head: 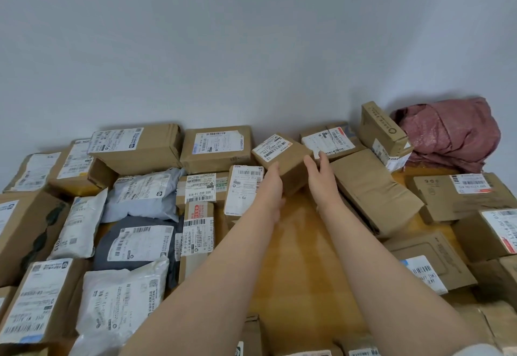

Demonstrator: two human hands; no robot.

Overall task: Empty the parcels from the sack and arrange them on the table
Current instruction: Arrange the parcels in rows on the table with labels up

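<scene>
Box-placing step, late in the task. Small cardboard box (281, 159), white label up, sits tilted between the two hands. It is either just above the table (293, 243) or resting on one edge; I cannot tell which.

Grip: left hand (272, 185) lies flat against the box's left face and right hand (321, 176) against its right edge. Fingers on both look straight, pressing inward rather than wrapped round it. Whether the left fingertips hook under the box is hidden.

Done, judged from the layout:
- Sack (453, 134) lies crumpled and slack, well to the right of the grip and beyond it, against the wall (251, 48). It looks emptied, though its inside is not visible.
- Sorted parcels (145, 193) to the left of the grip are packed edge to edge in rough rows, labels up, both boxes and soft mailers.
- A back row runs along the wall, up to just left of the held box.

Left to do:
- Held box appears bound for the gap in that back row, directly beyond the hands.
- Loose boxes (372, 187) to the right of the grip lie skewed and overlapping. One leaning box (383, 129) is propped up just beside the sack.
- More cartons sit askew right of the grip and nearer the person.
- Bare wood shows only below the grip, between the forearms.

Estimate: emptying complete, arranging somewhat over half done, right side unsorted.
</scene>
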